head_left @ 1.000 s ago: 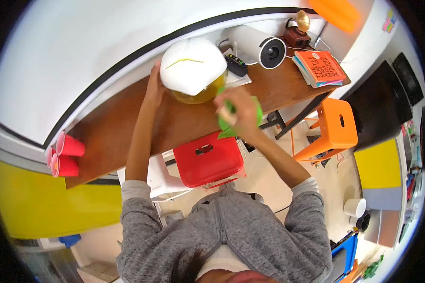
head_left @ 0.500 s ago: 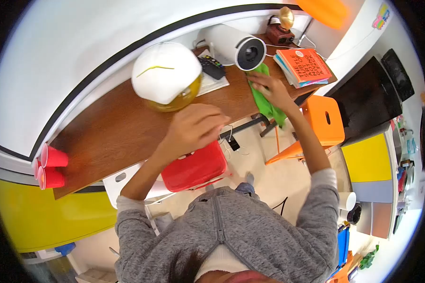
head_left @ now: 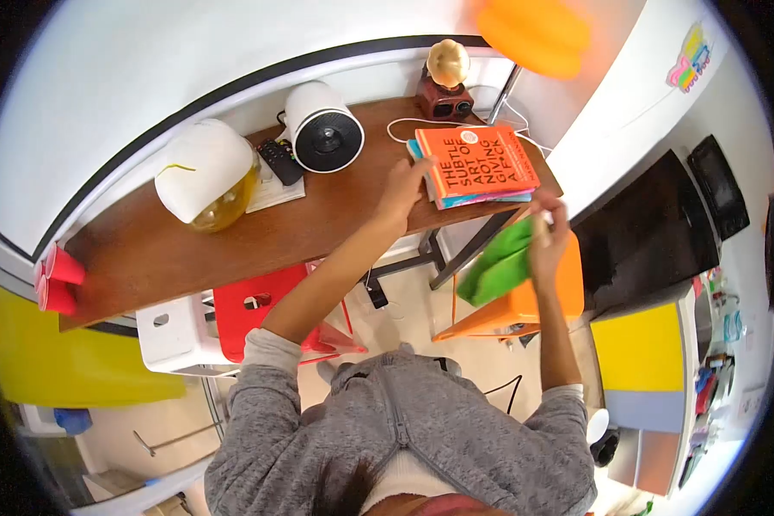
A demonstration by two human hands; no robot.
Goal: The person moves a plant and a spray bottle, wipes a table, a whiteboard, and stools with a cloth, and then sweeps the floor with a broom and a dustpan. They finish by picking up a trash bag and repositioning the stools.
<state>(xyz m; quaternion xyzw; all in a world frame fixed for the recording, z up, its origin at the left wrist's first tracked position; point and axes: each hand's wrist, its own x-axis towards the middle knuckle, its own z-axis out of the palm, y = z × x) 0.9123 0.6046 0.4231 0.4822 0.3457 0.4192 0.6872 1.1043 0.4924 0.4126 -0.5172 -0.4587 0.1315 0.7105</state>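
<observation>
My left hand (head_left: 404,191) grips the left edge of a small stack of books, its fingers right at the covers. An orange book (head_left: 482,168) with large black lettering lies on top, and blue and pink edges show under it. My right hand (head_left: 549,239) is closed around a green cloth (head_left: 497,267), which hangs below the table's front edge. The right fingertips are close to the stack's lower right corner. The stack lies at the right end of the brown wooden table (head_left: 318,225).
A white projector-like cylinder (head_left: 328,138), a remote (head_left: 279,161) and a white-and-amber lamp (head_left: 206,176) stand to the left. Behind the books sits a small gramophone (head_left: 445,82). Red cups (head_left: 58,279) are at the far left. Red (head_left: 254,305) and orange stools (head_left: 568,284) stand below.
My left hand has moved right from near the lamp to the books. My right hand has lifted the green cloth off the table beside the projector and carried it right. The view has turned rightward.
</observation>
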